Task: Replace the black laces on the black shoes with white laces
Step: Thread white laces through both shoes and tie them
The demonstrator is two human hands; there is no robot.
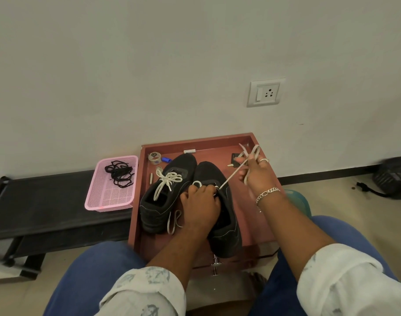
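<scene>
White cotton-looking lace [229,179], flat and soft: we judge it light and limp, best taken near its stiff tip or pinched close to the eyelet so it does not twist. We hold its free length in our right hand [254,172], fingers curled closed around it, drawing it taut from the right shoe [220,215]. Our left hand [200,201] presses down on that shoe's tongue, fingers bent, seemingly pinching a small white loop; the exact grip is hidden. Left shoe [163,201]: black knit upper, already laced white and tied in a bow. Both shoes sit side by side in a red-brown tray [258,147]. Black laces [119,173]: a loose tangle in the pink basket [110,201], left of the tray.
</scene>
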